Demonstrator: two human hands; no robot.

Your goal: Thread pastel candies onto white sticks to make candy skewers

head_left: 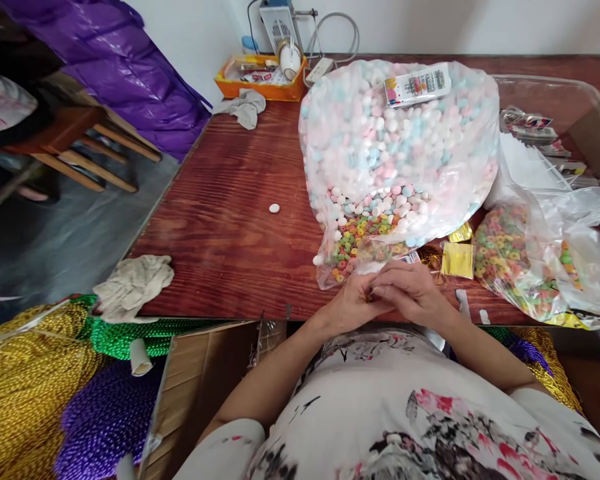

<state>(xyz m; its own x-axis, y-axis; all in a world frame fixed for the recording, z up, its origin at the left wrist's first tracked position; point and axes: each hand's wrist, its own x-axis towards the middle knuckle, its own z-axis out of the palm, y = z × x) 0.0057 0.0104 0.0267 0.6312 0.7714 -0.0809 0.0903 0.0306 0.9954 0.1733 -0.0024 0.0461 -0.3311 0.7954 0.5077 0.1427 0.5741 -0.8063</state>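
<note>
As left hand (355,303) touches right hand (414,288), the packet (417,85) bears illegible print.

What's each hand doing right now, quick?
Left hand: fingers curled; can't tell if it holds anything.
Right hand: fingers bent against the left; can't tell either.

From my feed, the red-brown table (240,187), clocked from its middle, bears a bag of pastel pieces (400,143) at one, ring bag (510,253) at four, rag (135,287) at eight, orange box (260,92) at ten-thirty.
</note>
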